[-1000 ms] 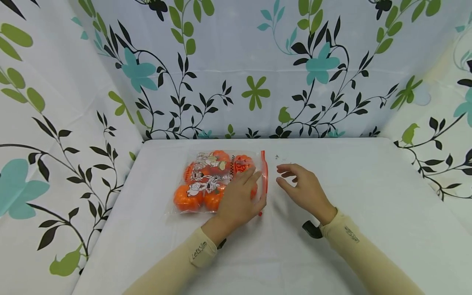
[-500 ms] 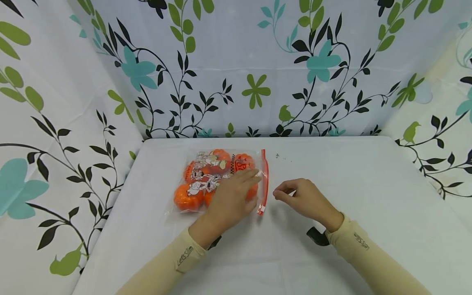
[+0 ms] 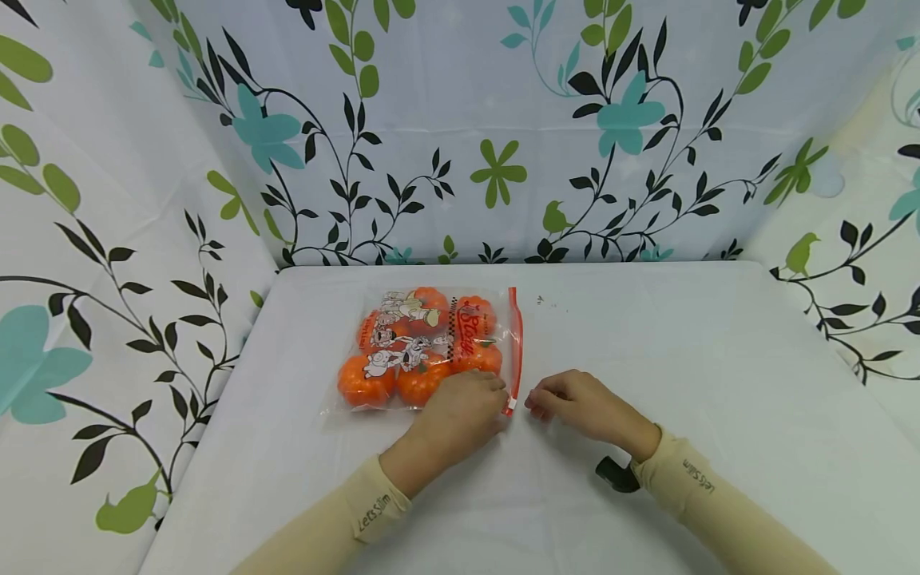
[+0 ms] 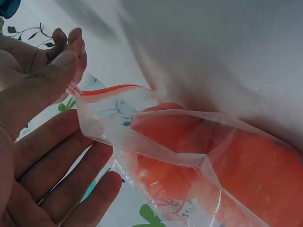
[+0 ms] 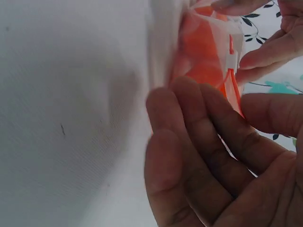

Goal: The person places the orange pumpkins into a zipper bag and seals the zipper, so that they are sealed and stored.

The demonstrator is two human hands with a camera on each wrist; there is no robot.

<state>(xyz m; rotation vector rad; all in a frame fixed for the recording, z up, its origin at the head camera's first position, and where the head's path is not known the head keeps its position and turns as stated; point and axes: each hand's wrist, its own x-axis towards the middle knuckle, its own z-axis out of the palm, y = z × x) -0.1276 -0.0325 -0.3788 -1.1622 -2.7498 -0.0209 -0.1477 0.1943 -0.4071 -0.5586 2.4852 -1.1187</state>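
A clear zip bag [image 3: 424,343] of several orange toy pumpkins [image 3: 366,382] lies on the white table, its red zip strip [image 3: 515,339] along the right side. My left hand [image 3: 460,409] pinches the bag's near right corner. In the left wrist view its thumb [image 4: 45,87] presses on the corner of the bag [image 4: 156,142] and the film lies over my fingers. My right hand [image 3: 575,403] has its fingers curled just right of the zip's near end, with a thin gap between. The right wrist view shows the white slider [image 5: 232,59] beyond those fingers.
The white tablecloth [image 3: 704,359] stretches bare to the right and towards me. Floral curtains [image 3: 496,136] wall the table in at the back and on both sides.
My left hand slid from the top of the bag to its near right corner. The right hand curled its fingers and drew back towards the zip's near end.
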